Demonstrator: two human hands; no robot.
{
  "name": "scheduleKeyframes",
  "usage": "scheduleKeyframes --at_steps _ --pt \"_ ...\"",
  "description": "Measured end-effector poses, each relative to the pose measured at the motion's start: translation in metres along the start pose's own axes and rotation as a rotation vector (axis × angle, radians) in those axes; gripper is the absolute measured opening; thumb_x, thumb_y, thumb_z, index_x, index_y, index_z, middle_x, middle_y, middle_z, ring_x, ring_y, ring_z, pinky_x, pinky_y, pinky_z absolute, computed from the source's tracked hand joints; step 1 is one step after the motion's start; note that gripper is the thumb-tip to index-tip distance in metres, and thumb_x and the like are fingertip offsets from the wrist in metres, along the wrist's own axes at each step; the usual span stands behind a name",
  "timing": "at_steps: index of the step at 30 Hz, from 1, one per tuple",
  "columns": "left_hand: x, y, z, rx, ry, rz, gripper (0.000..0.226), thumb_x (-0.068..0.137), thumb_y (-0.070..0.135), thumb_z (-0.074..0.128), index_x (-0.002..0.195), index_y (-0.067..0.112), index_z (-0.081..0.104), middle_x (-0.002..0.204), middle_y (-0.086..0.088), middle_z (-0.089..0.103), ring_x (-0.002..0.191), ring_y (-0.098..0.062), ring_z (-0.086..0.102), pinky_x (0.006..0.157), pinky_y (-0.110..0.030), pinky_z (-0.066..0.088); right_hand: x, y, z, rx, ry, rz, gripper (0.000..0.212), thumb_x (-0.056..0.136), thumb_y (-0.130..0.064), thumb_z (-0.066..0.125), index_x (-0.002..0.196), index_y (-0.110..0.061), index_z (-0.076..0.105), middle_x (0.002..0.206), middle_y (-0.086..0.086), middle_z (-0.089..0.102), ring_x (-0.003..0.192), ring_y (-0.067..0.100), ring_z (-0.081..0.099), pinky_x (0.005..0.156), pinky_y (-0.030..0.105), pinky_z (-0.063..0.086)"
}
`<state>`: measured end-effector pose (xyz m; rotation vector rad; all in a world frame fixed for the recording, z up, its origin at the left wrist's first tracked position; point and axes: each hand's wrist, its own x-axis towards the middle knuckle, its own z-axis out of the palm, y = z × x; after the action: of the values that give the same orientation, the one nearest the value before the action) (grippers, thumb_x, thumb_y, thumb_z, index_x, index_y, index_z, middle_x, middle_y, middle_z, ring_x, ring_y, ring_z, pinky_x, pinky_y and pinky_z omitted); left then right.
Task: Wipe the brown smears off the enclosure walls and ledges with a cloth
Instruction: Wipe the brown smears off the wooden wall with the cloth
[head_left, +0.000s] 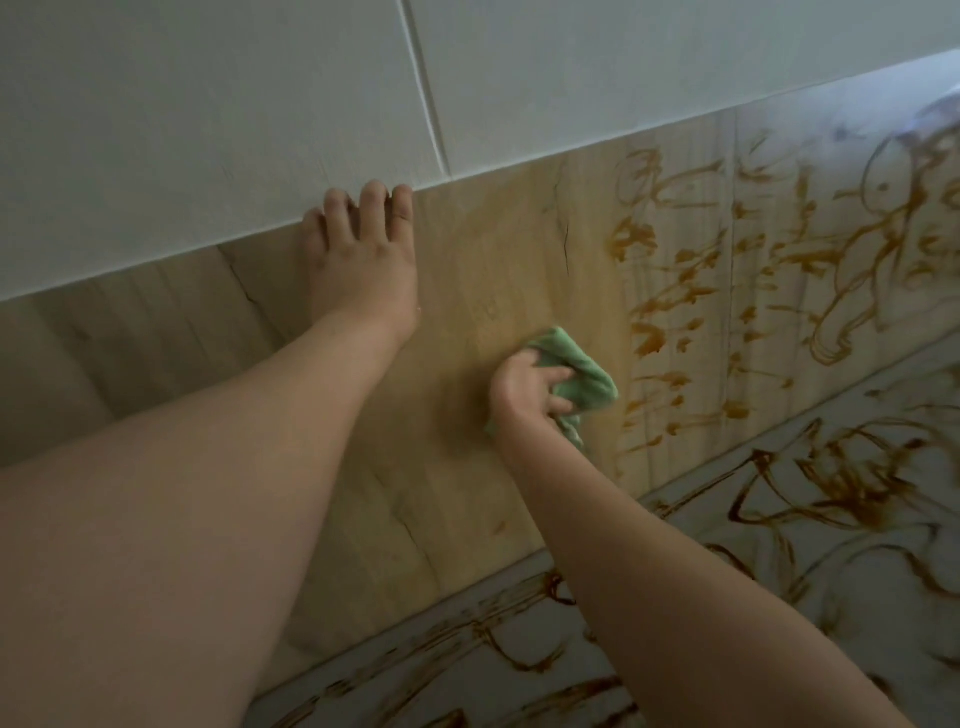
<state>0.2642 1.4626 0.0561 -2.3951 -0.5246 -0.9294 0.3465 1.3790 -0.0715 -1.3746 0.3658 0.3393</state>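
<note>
A wood-grain wall panel (467, 291) fills the middle of the head view. Its right part carries many brown smears (691, 291); the part around my hands looks clean. My right hand (524, 389) grips a bunched green cloth (587, 374) and presses it against the panel, just left of the smears. My left hand (363, 254) lies flat on the panel with straight fingers, its fingertips at the panel's upper edge. A pale ledge (779, 545) below the panel is covered with darker brown smears (841, 493).
White boards (208, 130) with a narrow seam (426, 88) run above the wood panel. The smeared ledge continues to the lower left (467, 670) under my right forearm. Glare brightens the upper right corner.
</note>
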Motion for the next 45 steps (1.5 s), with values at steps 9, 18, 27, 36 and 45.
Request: scheduleKeyframes --at_steps 9,18,27,36,45 --pt "0.000 -0.009 -0.007 -0.084 -0.103 0.033 0.100 0.093 0.027 0.068 0.164 0.020 -0.002 0.160 -0.007 0.009 0.145 -0.044 0.017 0.123 -0.060 0.008 -0.054 -0.051 -0.023 0.065 0.061 -0.353 0.039 0.105 -0.029 0.049 0.144 -0.025 0.049 0.143 0.003 0.048 0.130 0.028 0.050 0.113 0.049 0.043" --pt "0.028 -0.016 -0.092 -0.269 -0.671 0.023 0.107 0.090 0.030 0.067 0.164 0.018 -0.008 0.166 -0.002 0.003 0.152 -0.037 0.006 0.128 -0.051 0.004 -0.137 -0.118 -0.106 0.491 -0.365 0.189 0.041 0.107 -0.031 0.045 0.128 -0.007 0.070 0.123 0.017 0.073 0.117 0.036 0.069 0.109 0.052 0.049" --pt "0.073 -0.024 -0.283 -1.312 -1.193 -0.326 0.044 0.101 0.054 0.051 0.101 0.016 0.075 0.101 -0.002 0.076 0.097 -0.019 0.072 0.091 -0.038 0.057 -0.260 -0.237 -0.146 -0.013 -0.439 0.068 0.054 0.094 -0.044 0.062 0.145 -0.030 0.051 0.133 0.009 0.066 0.118 0.029 0.067 0.100 0.049 0.056" --pt "0.130 -0.036 -0.421 -1.595 -0.830 -0.723 0.027 0.100 0.029 0.045 0.105 0.015 0.068 0.100 -0.011 0.074 0.100 -0.031 0.071 0.087 -0.047 0.058 -0.337 -0.360 -0.197 -0.029 -0.511 -0.044 0.034 0.105 -0.028 0.046 0.134 -0.023 0.065 0.126 0.004 0.069 0.116 0.024 0.067 0.092 0.043 0.059" --pt "0.193 -0.060 -0.470 -1.449 -0.747 -0.476 0.037 0.103 0.031 0.047 0.096 0.004 0.072 0.091 -0.014 0.075 0.091 -0.035 0.070 0.077 -0.045 0.055 -0.376 -0.382 -0.201 0.511 -0.711 0.250 0.051 0.106 -0.039 0.041 0.125 -0.002 0.072 0.123 0.021 0.070 0.113 0.038 0.069 0.109 0.052 0.047"
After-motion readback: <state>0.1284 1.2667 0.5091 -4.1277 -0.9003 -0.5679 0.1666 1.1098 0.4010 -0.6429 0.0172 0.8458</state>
